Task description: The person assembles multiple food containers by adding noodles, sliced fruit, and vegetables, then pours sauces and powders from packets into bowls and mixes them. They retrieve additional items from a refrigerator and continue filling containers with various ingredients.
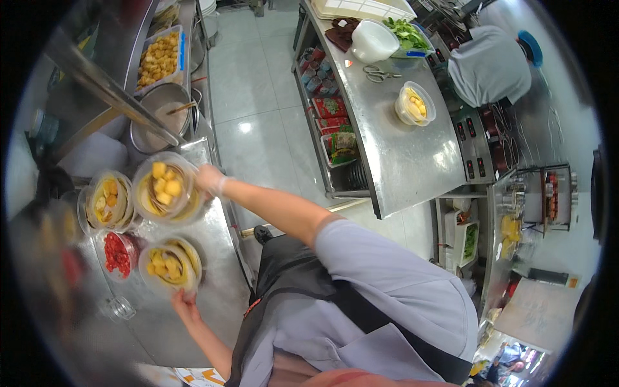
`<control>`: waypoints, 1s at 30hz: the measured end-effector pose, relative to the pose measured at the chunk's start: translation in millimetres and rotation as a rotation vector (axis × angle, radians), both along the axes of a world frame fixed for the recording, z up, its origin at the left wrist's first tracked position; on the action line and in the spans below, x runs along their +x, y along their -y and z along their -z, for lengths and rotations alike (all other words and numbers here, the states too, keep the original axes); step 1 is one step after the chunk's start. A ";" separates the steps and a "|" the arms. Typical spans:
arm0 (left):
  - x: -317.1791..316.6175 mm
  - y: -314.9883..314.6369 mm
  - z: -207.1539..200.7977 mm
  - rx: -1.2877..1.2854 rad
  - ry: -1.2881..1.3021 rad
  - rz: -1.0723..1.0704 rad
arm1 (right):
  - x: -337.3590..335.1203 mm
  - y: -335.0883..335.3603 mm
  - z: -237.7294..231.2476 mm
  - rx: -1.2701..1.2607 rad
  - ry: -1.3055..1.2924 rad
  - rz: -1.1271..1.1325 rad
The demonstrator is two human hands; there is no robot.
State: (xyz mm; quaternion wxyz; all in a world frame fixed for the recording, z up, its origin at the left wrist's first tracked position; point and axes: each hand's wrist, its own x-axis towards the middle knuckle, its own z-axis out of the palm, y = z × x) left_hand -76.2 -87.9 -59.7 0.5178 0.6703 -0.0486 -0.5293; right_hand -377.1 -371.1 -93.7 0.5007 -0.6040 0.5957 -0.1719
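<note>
My right hand (pixel 210 181) is closed on the side of a clear round tub (pixel 138 174) with yellow cubes of food (pixel 166 184) piled over yellow slices. Below it, my left hand (pixel 184 300) has its fingers closed at the edge of another clear tub (pixel 196 267) of similar yellow pieces. A third such tub (pixel 84 213), with yellow and orange pieces, stands to the left of the right hand's tub. Between the tubs sits a container (pixel 132 261) of chopped red food (pixel 117 253). All are at the steel counter (pixel 219 271).
A steel pot (pixel 145 138) with a wooden-handled utensil and a tray of browned cubes (pixel 160 58) lie above the tubs. Another steel table (pixel 400 174) bears scissors (pixel 378 74), a food tub (pixel 412 103), a white container (pixel 374 40) and green leaves (pixel 406 35). A person in grey (pixel 487 68) stands beyond.
</note>
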 end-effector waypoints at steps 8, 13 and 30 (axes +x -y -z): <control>-16.6 -21.9 -41.3 0.025 -0.021 0.290 | -126.8 -166.7 -54.1 0.226 0.750 0.502; -127.4 23.3 -70.6 0.013 -0.020 0.659 | -299.9 -281.9 -84.4 0.118 0.508 0.617; -799.9 -28.3 -42.7 0.157 -0.478 1.122 | -1031.2 -229.8 -76.0 -0.297 0.243 0.883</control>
